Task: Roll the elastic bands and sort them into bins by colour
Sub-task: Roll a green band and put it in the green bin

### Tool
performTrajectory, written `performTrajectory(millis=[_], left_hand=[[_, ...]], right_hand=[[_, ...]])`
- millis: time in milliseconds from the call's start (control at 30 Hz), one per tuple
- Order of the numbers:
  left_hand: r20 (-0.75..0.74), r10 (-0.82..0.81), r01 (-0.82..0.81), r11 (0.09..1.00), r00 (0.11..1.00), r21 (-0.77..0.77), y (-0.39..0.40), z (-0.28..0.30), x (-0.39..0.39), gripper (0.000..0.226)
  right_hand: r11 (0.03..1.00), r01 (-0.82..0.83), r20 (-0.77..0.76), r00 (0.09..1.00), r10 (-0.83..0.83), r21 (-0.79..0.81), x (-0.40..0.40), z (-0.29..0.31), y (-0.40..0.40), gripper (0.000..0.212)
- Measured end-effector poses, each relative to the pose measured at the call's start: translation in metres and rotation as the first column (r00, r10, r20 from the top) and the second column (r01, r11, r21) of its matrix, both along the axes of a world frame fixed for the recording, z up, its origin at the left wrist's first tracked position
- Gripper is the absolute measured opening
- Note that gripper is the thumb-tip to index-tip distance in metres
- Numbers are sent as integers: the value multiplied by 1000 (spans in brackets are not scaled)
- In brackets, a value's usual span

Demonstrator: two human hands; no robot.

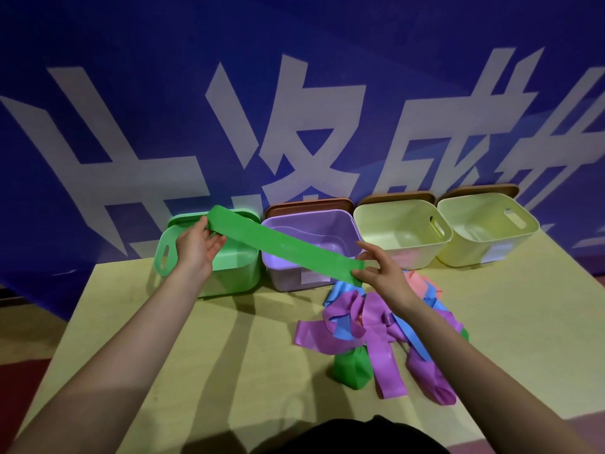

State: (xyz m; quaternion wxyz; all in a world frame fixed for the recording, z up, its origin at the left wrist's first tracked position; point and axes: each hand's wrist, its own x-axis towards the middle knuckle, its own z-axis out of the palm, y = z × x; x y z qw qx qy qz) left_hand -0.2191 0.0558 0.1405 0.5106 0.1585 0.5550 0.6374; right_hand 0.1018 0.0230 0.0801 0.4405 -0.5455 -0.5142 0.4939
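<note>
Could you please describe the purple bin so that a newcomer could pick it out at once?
Four bins stand in a row against the blue banner. The purple bin is second from the left, between the green bin and a pale yellow bin. It alone is purple.

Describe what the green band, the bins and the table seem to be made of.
Green band: thin matt rubber or latex, probably; it hangs flat and limp between both hands.
Bins, e.g. the purple bin: moulded plastic, smooth with a slight sheen, cut-out handles.
Table: pale, matt, perhaps laminate or wood; unclear.
</note>
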Motion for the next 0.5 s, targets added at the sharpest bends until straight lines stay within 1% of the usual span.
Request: performTrajectory(millis=[67,100,167,200,233,300,367,433,500], left_hand=[[-40,-11,13,999,999,41,0,6,7,19],[-76,-26,32,997,997,75,-1,9,13,18],[-202,-98,128,981,975,146,-7,20,30,18],[-278,-153,205,964,948,167,-11,25,41,19],[-347,-218,292,940,912,177,-17,30,52,20],[-449,-350,464,869,822,173,-29,38,72,21],[-532,-430,588,791,729,167,-36,44,84,21],[-608,-427,632,757,670,165,-37,50,87,21],[-619,-380,596,782,687,181,-36,55,84,22]], right_hand=[[999,-32,88,996,32,-9,1,-2,0,57],[997,-76,187,979,81,-33,2,-3,0,55],[975,-197,406,887,220,-100,1,-6,-1,48],[966,-238,432,864,258,-100,-2,-5,-1,47],[964,-258,395,880,264,-69,-8,-1,-2,46],[958,-285,235,934,270,32,-25,18,-1,43],[941,-320,107,945,309,107,-49,41,4,39],[926,-353,33,936,352,136,-71,56,5,34],[923,-355,22,934,356,152,-87,55,3,28]])
